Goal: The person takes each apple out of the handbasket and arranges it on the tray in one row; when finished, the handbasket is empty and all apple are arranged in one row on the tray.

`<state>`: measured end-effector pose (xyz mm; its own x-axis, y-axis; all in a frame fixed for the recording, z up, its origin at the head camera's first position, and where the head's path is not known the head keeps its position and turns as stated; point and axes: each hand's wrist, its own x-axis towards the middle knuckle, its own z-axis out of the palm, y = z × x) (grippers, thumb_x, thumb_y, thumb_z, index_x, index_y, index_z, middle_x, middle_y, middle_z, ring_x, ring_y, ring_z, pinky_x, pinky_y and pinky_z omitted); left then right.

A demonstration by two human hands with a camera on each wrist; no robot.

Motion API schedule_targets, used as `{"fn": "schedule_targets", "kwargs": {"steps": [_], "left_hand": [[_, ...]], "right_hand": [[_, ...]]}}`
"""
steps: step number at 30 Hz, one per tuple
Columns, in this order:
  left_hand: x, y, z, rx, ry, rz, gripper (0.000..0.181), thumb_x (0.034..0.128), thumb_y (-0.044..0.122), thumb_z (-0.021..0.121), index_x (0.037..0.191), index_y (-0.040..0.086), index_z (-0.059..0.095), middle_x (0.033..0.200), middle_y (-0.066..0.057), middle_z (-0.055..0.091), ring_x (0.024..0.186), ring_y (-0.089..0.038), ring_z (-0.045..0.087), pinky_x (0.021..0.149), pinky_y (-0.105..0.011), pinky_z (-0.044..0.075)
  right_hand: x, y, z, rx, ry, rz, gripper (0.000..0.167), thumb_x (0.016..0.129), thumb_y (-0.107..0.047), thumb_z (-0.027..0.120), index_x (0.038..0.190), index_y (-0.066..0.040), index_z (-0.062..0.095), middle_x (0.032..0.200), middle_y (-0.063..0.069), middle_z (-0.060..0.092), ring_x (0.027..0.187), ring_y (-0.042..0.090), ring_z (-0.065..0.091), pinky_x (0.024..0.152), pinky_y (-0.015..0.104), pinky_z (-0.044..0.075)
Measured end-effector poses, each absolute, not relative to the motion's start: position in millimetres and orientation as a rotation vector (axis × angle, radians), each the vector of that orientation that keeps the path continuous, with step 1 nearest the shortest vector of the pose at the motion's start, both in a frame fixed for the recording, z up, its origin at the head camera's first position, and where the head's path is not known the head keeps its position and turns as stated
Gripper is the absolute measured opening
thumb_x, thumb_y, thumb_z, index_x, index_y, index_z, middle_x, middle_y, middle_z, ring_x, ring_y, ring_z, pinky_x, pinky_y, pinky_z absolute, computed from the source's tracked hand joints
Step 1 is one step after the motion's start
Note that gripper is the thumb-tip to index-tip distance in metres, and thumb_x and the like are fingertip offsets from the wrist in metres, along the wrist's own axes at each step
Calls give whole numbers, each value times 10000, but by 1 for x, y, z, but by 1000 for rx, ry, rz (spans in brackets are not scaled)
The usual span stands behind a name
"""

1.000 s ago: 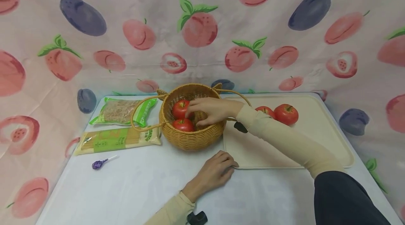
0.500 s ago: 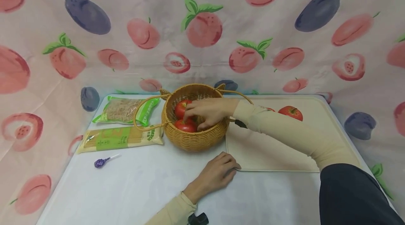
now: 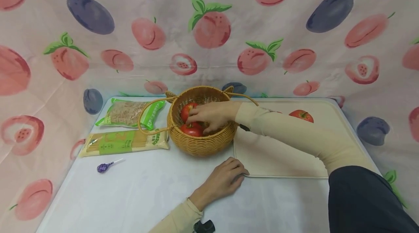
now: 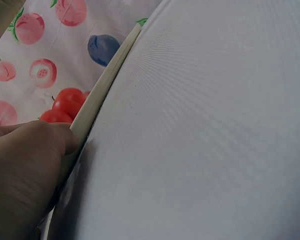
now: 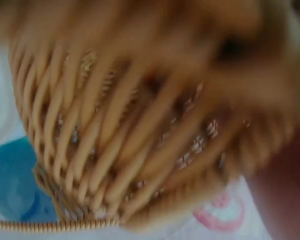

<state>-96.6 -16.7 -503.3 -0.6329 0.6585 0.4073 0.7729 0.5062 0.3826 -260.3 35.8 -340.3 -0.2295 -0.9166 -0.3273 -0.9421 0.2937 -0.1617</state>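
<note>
Wicker surrounds the right hand (image 3: 213, 114)

Inside the basket (image 3: 200, 148), it reaches at two apples (image 3: 192, 130); whether it grips one cannot be told. The left hand (image 3: 220, 177) pinches the edge of the tray (image 3: 281, 156), perhaps to steady it.

Soft, even, rather subdued light filled the head view, with a faint shadow beneath the wicker basket (image 3: 201, 145), below the fingers of the right hand (image 3: 212, 114). That view was mostly crisp. The left wrist view was dimmer and greyer: a dark shadow ran along the tray edge (image 4: 97, 100) just beside the fingers of the left hand (image 4: 25, 172), and fine moiré ripples fanned over the white tabletop (image 4: 190, 130) beyond them. The right wrist view was heavily blurred, worst along the top, leaving the fingers indistinct.
</note>
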Motion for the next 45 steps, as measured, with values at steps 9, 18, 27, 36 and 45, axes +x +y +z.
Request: {"fn": "schedule_targets", "kwargs": {"steps": [9,18,27,36,45], "left_hand": [[-98,-20,-503,-1230,-2513,-799,165,900,182,605,1036,250,666,987,140,563,1019,-23,497,894,-145,434],[-96,-15,-506,-1244,-2506,-798,169,904,189,601,1049,254,659,995,141,559,1027,-20,496,901,-134,426],[-98,-17,-504,-1238,-2507,-781,172,893,176,613,1042,244,664,982,138,564,1018,-22,498,895,-136,429],[-97,-17,-503,-1241,-2513,-783,176,891,175,617,1044,245,667,989,138,569,1026,-23,501,899,-134,430],[-96,-18,-502,-1232,-2525,-785,170,897,189,612,1049,245,667,989,139,567,1019,-23,504,895,-141,436]], "right_hand": [[-258,23,-357,-1711,2184,186,651,896,-283,622,1468,-275,310,1462,-16,343,1276,178,441,1025,363,429],[-257,17,-371,-1785,2154,172,497,951,-224,531,1430,-224,398,1440,27,362,1372,214,290,1040,366,420],[-256,15,-374,-1812,2149,156,455,986,-195,460,1437,-190,397,1483,39,366,1377,265,314,1051,393,414],[-256,17,-377,-1798,2133,65,413,1000,-247,424,1406,-170,421,1391,67,398,1272,185,450,1084,332,378],[-254,19,-374,-1732,2147,0,474,984,-261,465,1433,-153,359,1342,49,405,1223,146,465,1079,313,376]]}}
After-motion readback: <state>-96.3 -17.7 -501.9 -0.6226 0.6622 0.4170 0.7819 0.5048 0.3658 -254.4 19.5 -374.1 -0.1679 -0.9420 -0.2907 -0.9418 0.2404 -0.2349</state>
